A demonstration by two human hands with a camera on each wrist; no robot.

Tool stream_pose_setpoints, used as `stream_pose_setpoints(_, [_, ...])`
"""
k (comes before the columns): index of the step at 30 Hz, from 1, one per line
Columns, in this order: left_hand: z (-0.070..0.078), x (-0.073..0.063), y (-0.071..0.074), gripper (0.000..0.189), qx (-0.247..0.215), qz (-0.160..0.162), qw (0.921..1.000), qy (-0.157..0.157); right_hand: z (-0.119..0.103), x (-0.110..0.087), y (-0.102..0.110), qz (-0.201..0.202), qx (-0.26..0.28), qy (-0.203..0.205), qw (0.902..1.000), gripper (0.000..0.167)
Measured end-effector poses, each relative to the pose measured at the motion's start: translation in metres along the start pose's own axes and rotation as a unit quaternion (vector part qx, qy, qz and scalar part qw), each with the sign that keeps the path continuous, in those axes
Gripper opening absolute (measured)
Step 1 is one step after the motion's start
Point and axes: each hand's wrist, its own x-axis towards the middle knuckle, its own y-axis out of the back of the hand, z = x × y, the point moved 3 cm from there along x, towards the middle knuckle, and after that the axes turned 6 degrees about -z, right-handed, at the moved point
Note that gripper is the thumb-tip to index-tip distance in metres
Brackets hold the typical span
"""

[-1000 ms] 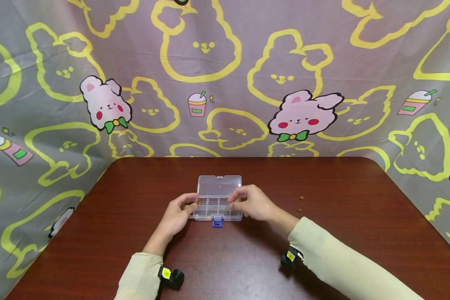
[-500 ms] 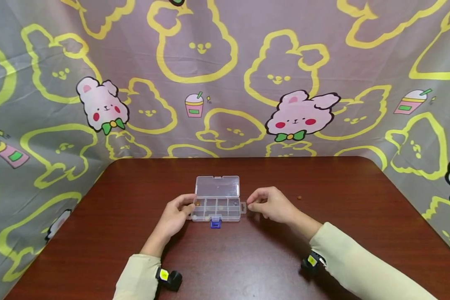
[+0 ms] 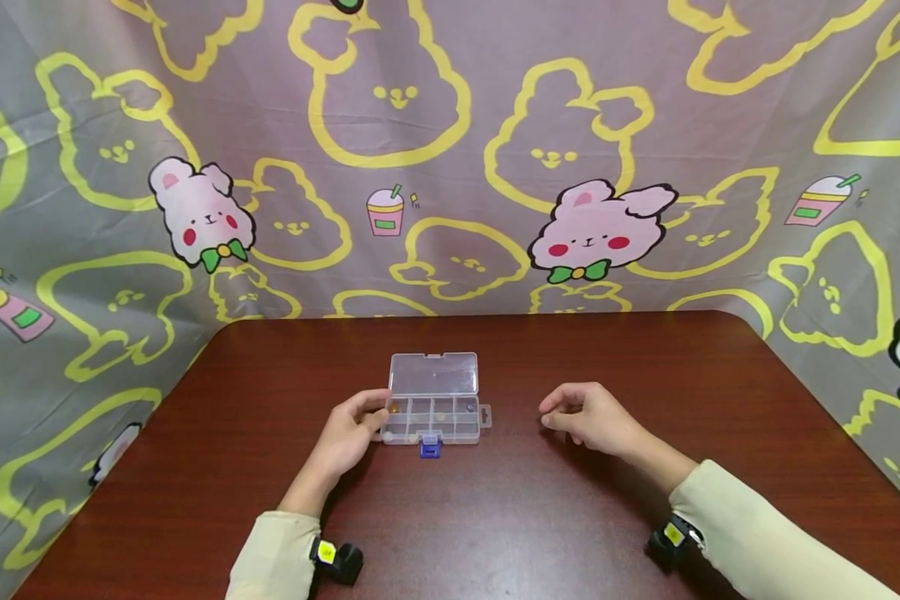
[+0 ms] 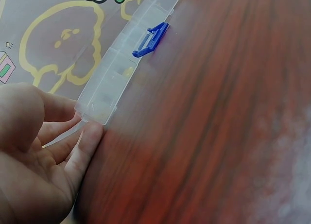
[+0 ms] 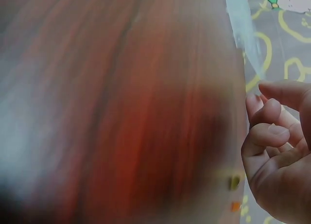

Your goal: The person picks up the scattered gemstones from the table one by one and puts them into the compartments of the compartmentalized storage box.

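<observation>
A clear plastic compartment box [image 3: 443, 419] with its lid [image 3: 433, 374] raised stands mid-table. Several compartments hold small beads, among them an amber one [image 3: 394, 409] and a pale one [image 3: 440, 417]. At the box's left end, my left hand [image 3: 354, 430] grips the corner between thumb and fingers, as the left wrist view also shows. My right hand [image 3: 594, 420] hovers to the right of the box, apart from it, with loosely bent fingers and nothing visible in them. Near it, in the right wrist view, lie a small greenish bead [image 5: 234, 182] and an orange bead [image 5: 236, 206].
A blue latch [image 3: 431, 447] hangs down at the box's front, and a clear hanging tab [image 3: 485, 416] juts from its right end. The brown wooden table [image 3: 465, 525] reaches back to a patterned curtain [image 3: 450, 167]. Each wrist wears a black camera [image 3: 345, 563].
My right hand has moved off the box and away to the right, hiding the two loose beads in the head view. My left hand has kept its hold on the box's left end.
</observation>
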Motion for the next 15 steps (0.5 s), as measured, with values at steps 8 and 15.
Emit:
stream_pose_setpoints(8, [0.002, -0.001, 0.0, 0.032, 0.005, 0.0, 1.0, -0.002, 0.017, -0.015, 0.015, 0.015, 0.013, -0.024, 0.9995, 0.013])
stream_pose_setpoints(15, [0.001, 0.0, 0.0, 0.032, 0.005, 0.002, 1.0, 0.005, 0.022, -0.023, 0.029, 0.021, -0.011, -0.022, 0.9995, 0.017])
